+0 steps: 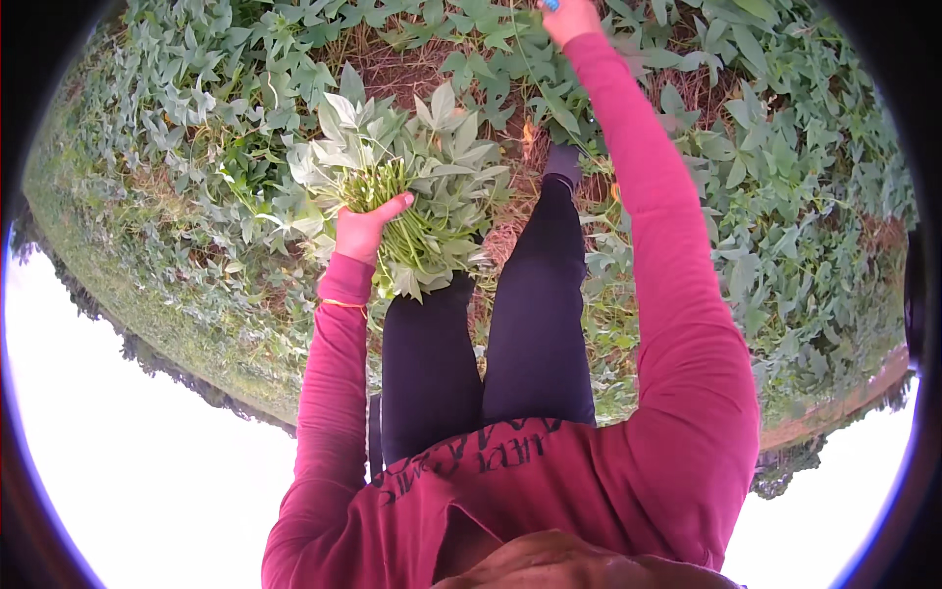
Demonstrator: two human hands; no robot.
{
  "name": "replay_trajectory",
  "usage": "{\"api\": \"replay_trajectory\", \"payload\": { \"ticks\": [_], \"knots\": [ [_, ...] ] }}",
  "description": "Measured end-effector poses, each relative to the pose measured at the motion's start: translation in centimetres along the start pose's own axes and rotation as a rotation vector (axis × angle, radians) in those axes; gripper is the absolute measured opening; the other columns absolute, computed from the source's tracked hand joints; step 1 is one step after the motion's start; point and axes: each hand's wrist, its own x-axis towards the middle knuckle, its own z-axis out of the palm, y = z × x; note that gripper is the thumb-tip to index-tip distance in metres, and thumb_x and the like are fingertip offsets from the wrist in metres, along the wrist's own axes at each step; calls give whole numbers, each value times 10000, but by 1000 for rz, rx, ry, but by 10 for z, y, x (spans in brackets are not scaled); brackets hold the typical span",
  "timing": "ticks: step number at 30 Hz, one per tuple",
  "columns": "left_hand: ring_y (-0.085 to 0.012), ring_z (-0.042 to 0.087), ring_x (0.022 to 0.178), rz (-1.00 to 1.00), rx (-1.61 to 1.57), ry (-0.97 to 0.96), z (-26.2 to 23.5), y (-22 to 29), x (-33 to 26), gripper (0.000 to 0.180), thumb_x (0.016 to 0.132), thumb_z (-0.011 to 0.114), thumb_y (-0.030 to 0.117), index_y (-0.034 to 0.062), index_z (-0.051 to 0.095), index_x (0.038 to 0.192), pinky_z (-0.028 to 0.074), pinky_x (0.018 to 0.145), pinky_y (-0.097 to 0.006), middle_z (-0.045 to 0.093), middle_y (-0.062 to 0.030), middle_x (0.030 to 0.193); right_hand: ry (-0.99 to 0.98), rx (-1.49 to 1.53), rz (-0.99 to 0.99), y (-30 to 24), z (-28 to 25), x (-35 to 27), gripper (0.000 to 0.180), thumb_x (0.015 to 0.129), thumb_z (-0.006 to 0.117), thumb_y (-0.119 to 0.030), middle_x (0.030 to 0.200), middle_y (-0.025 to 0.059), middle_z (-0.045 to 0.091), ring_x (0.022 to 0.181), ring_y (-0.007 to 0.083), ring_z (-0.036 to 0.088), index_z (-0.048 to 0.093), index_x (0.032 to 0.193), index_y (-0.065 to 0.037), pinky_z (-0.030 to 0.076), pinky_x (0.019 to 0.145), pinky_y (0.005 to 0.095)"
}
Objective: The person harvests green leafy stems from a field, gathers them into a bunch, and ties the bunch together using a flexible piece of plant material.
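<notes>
Two hands on show in the head view, and they're well apart! Look at the left hand (361,232): closed firmly around a bunch (437,187), thumb (394,207) laid right across the pale green stems (420,240). What a thick handful it is, broad leaves fanning out on the far side and more drooping on the near side, their lower tips overlapping the left leg (427,344) in view. Whether leaf and leg touch, I can't tell. A yellow band (343,304) circles that wrist, over the cuff of the red top (549,471).

Across to the right hand (573,22), stretched far out at the top edge! The frame cuts it off, so spread or pinching, I can't tell. Something blue (551,5) shows at its fingers, too little of it to name. Green vines (785,147) crowd in around it.

Down below, both legs are in dark trousers, the right leg (540,294) running out to a dark foot (562,162), with a withered orange leaf (530,135) just beside it. Reddish soil (397,74) peeks through beyond the bunch, and out at the rim, trees (790,466) stand dark against white sky (147,422).
</notes>
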Motion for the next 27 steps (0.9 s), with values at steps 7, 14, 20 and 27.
{"api": "replay_trajectory", "payload": {
  "ticks": [7, 14, 20, 27],
  "knots": [
    [-166, 627, 772, -118, 495, -42, 62, 5, 49, 623, 645, 914, 387, -117, 676, 923, 508, 742, -325, 683, -107, 883, -118, 353, -418, -104, -81, -315, 452, 676, 636, 43, 1171, 126, 629, 1057, 324, 602, 674, 1120, -31, 521, 897, 400],
    [-211, 634, 756, -85, 852, -348, 123, 8, -7, 865, 544, 901, 586, -157, 652, 912, 518, 707, -355, 688, -166, 877, -152, 593, -285, -155, -114, -393, 397, 714, 634, 54, 1157, 114, 627, 997, 324, 612, 668, 1104, -14, 522, 861, 381],
    [-217, 628, 758, 2, 832, -178, 45, -35, -48, 719, 580, 917, 473, -121, 638, 875, 511, 727, -351, 674, -175, 848, -406, -165, 341, -84, -169, -342, 485, 909, 605, -515, 845, 172, 703, 789, 345, 689, 708, 881, -42, 547, 718, 429],
    [-222, 621, 706, 0, 834, -224, 40, -51, -54, 661, 577, 924, 449, -93, 629, 816, 510, 715, -364, 675, -151, 784, -539, -443, 512, -21, -34, -336, 418, 935, 578, -420, 1086, 192, 700, 1004, 363, 678, 723, 1037, -42, 547, 842, 441]
  ]
}}
